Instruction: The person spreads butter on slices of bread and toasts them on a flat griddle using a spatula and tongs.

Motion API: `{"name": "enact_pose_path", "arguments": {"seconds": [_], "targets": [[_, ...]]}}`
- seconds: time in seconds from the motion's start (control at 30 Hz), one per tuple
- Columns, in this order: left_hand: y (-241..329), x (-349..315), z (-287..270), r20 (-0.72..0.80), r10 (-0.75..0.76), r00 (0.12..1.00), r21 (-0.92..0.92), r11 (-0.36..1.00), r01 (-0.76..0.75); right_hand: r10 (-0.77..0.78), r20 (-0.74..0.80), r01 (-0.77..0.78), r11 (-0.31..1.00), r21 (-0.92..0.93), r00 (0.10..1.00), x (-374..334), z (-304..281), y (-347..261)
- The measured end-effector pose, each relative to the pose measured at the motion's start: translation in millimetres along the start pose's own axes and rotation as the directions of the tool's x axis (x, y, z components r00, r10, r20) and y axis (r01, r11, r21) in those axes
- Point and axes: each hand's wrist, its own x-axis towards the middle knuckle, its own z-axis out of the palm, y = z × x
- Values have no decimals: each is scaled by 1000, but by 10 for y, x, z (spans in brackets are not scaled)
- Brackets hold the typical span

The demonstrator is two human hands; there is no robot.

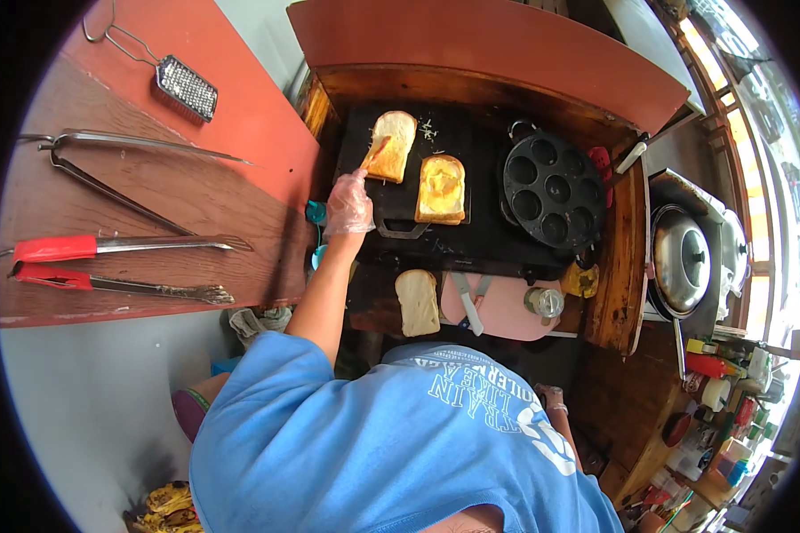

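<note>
My left hand (350, 204), in a clear plastic glove, reaches over the black griddle (484, 160). Its fingers are closed round a thin brown stick-like tool (378, 151), which lies against a slice of bread (401, 133) with a yellow spread on its lower part. To the right, a second browned slice (442, 188) carries a yellow, uneven topping. My right hand (551, 395) hangs low beside my body, gloved and partly hidden by the blue shirt; its fingers do not show clearly. A plain slice of bread (417, 302) lies in front of the griddle.
A black pan with round hollows (556, 189) sits right of the slices. A pink board (524, 324) bears a knife (465, 302) and a small jar (543, 303). Red-handled tongs (124, 249) and a grater (187, 87) lie on the left counter. A lidded pan (680, 258) stands far right.
</note>
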Motion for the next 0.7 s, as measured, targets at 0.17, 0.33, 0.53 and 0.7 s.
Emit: {"name": "enact_pose_path", "arguments": {"seconds": [0.17, 0.33, 0.53, 0.7], "targets": [[171, -4, -76, 54, 54, 997, -40, 998, -52, 10, -88, 3, 990, 142, 996, -47, 180, 65], [-11, 228, -45, 49, 20, 999, 98, 995, -25, 231, 81, -240, 835, 495, 970, -102, 97, -166], [85, 297, -26, 91, -37, 995, 154, 988, 22, 287, 55, -242, 671, 701, 956, -132, 72, -308], [10, 264, 104, 167, -8, 986, 63, 998, -2, 214, -77, -177, 928, 329, 974, -150, 200, -268]]}}
